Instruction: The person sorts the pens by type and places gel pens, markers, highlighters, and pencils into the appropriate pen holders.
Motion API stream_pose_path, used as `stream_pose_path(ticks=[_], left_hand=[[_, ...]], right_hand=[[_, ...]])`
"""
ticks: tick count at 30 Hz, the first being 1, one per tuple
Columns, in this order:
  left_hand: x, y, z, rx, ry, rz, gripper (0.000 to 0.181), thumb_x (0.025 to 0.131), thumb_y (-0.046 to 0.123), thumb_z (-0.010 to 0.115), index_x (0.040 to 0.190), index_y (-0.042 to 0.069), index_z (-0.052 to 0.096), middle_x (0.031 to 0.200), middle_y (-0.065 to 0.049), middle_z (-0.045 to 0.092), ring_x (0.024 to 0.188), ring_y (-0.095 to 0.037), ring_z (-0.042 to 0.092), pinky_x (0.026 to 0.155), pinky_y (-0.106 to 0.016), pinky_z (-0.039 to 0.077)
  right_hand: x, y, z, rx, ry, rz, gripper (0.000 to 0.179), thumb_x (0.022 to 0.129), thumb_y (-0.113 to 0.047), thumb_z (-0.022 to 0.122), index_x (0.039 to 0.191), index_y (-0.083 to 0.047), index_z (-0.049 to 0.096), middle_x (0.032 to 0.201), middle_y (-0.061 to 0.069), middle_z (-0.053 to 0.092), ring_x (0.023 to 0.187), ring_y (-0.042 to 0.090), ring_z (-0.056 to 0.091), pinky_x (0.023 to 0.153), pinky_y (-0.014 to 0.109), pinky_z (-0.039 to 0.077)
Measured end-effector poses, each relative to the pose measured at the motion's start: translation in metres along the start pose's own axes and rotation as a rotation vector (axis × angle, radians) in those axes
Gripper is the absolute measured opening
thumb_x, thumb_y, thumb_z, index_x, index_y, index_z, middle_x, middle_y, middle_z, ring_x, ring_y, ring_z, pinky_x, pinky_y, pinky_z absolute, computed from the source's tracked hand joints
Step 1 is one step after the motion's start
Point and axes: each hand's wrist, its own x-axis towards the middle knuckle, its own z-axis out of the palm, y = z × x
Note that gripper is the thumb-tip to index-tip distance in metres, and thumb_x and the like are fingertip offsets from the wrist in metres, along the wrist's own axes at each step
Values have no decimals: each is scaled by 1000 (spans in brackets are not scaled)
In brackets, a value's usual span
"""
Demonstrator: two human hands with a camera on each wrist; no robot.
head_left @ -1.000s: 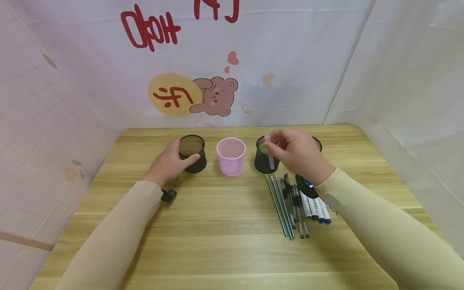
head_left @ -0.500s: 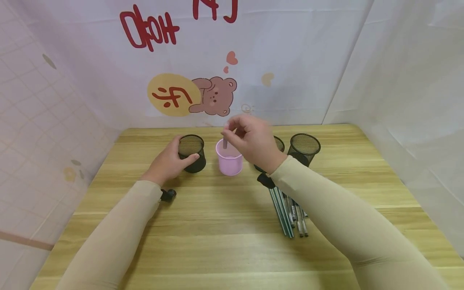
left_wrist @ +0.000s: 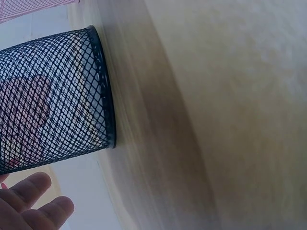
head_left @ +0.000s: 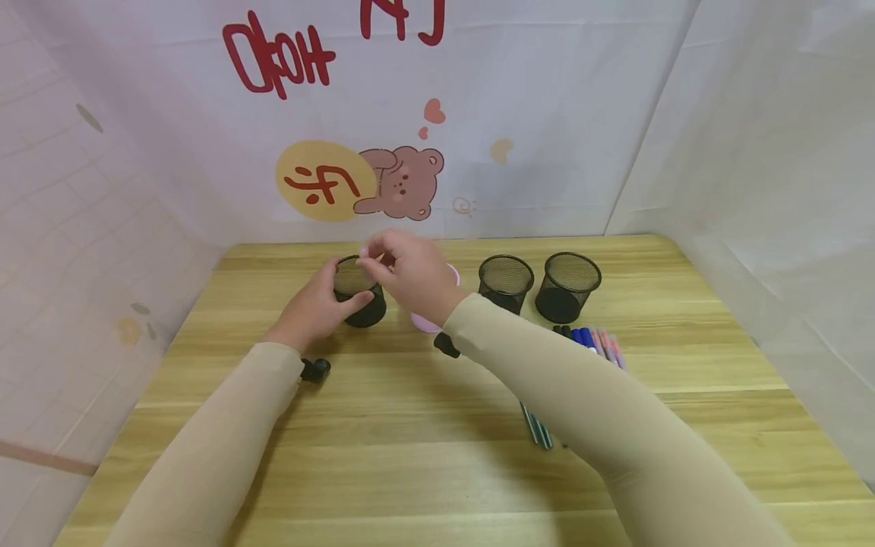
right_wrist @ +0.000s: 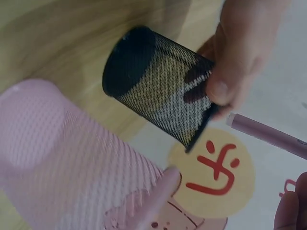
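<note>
In the head view my left hand (head_left: 311,308) grips a black mesh pen cup (head_left: 365,313) at the table's left, thumb in front and fingers behind. The cup stands upright. Above its rim, my right hand (head_left: 413,275) pinches a slim pink pen (right_wrist: 268,134) between thumb and fingers; in the right wrist view its lower end is near the cup's mouth. A pink mesh pen cup (right_wrist: 72,153) stands just right of the black one, mostly hidden by my right hand in the head view. The left wrist view shows the black cup's mesh side and some fingertips (left_wrist: 36,184).
Two more black mesh cups (head_left: 567,289) stand to the right. In front of them lie blue- and black-capped markers (head_left: 581,336), pink pens (head_left: 608,346) and green pencils (head_left: 536,425), partly covered by my right sleeve (head_left: 581,410). A printed white cloth (head_left: 547,114) hangs behind the table.
My right hand has carried the pink pen leftward, from the right-hand black cups, past the pink cup, to above the left black cup. My left hand stays on its cup.
</note>
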Motion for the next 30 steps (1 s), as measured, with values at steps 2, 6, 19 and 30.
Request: stream_pose_path(ticks=[2,6,19,30], left_hand=[[-1,0,-1,16,-7,-13,113,87,85,58,167,15,19,166,-18,38,150,-41,43,119,-68,38],[-2,0,-2,31,-19,-33,123,82,92,53,169,14,13,172,-18,28,156,-43,34,122,-70,32],[-3,2,-2,35,-23,-50,129,80,94,51,170,12,8,175,-18,22,159,-41,28,125,-68,29],[-2,1,-2,41,-13,-36,125,82,93,50,169,13,12,173,-20,25,158,-43,31,123,-69,31]], right_hand=[[1,0,6,13,-30,19,12,103,-21,70,109,-10,70,99,-1,75,91,7,72,78,17,57],[3,3,16,28,-98,69,11,104,-22,68,107,-11,69,101,1,73,93,7,70,82,17,57],[4,8,23,-28,-174,153,11,104,-27,68,107,-16,67,103,-6,73,96,7,70,82,20,59],[3,9,22,-51,-184,150,19,104,-28,68,117,-13,70,105,-6,76,97,6,70,86,22,59]])
